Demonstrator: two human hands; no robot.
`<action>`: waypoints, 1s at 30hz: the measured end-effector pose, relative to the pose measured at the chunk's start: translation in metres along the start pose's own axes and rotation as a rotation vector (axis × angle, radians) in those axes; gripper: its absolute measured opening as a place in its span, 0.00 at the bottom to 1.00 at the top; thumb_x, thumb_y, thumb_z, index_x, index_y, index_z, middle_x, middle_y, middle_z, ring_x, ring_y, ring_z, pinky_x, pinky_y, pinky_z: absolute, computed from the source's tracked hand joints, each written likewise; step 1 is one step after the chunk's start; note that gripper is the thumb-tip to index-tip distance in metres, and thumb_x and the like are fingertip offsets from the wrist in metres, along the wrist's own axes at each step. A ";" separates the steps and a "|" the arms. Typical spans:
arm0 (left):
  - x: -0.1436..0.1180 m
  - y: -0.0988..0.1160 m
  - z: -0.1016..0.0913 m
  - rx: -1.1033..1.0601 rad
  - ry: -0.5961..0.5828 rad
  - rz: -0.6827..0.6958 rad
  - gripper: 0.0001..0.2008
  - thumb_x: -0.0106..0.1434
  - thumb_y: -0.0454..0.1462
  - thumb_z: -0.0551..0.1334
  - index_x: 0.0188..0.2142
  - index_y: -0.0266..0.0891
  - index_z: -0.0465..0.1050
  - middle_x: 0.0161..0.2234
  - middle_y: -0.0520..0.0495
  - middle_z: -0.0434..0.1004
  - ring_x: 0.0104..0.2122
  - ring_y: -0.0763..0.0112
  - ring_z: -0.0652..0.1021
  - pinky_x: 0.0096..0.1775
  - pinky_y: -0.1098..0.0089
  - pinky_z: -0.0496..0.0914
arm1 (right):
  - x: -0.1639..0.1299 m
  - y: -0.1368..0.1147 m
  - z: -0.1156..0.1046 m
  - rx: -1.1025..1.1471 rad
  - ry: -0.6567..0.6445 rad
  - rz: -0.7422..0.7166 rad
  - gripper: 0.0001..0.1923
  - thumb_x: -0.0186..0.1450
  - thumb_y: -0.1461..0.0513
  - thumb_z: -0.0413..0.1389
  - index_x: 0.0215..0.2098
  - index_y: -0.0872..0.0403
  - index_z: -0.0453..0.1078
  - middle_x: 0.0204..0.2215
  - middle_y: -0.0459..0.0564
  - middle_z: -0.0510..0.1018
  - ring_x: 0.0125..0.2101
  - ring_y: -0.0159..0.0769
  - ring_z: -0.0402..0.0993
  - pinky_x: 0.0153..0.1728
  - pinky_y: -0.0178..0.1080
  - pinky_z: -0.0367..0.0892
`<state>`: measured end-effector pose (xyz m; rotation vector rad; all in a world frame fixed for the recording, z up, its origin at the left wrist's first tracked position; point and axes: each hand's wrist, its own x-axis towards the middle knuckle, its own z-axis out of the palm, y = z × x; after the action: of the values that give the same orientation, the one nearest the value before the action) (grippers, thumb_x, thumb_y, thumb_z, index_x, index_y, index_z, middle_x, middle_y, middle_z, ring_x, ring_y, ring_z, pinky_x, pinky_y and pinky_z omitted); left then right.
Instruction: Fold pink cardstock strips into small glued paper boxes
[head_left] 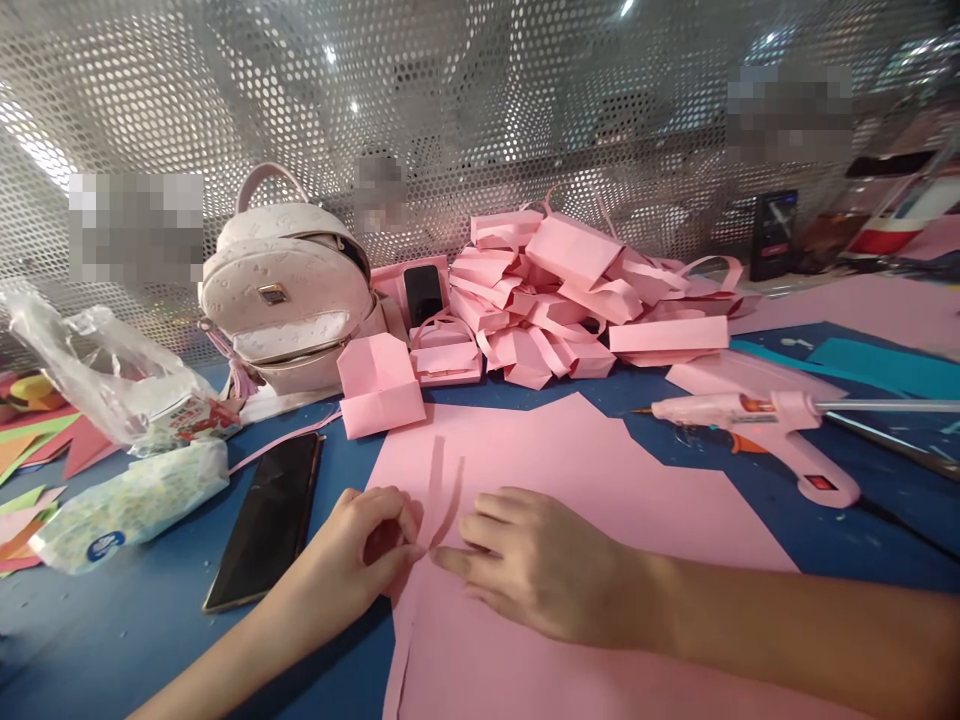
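- The left hand (371, 545) pinches the ends of two thin pink paper strips (442, 490) between thumb and fingertips; its grip is clenched on them, so the strips stand up and lean toward twelve o'clock instead of lying flat.
- The right hand (536, 570) lies palm down on the big pink sheet (570, 480), fingers pointing at nine o'clock and meeting the left hand's fingertips at the foot of the strips. Its grip grasps nothing; it seems to press the sheet flat so it stays put.
- The strips sit at the sheet's left edge, just at six o'clock from a folded pink box (379, 385).
- A heap of pink boxes (570, 290) lies well apart at twelve o'clock, seemingly stacked clear of the working space.
- A glue gun (765, 425) rests on the blue surface (105, 620) at two o'clock, near the right arm.
- A phone (266, 520) lies face down at nine o'clock, just beside the left wrist; a tissue pack (127, 500) and a pink backpack (289, 285) stand beyond.
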<state>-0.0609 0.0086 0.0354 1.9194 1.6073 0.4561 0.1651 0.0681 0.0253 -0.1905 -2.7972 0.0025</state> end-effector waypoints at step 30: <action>-0.003 0.004 -0.006 0.123 -0.091 0.112 0.08 0.66 0.34 0.55 0.28 0.40 0.62 0.29 0.55 0.66 0.31 0.71 0.68 0.41 0.68 0.59 | 0.002 -0.001 -0.003 -0.018 -0.047 -0.006 0.13 0.73 0.59 0.49 0.51 0.54 0.70 0.34 0.48 0.75 0.32 0.36 0.63 0.31 0.39 0.56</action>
<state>-0.0623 0.0066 0.0423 2.0989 1.5058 0.3163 0.1641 0.0671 0.0286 -0.1891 -2.8451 -0.0203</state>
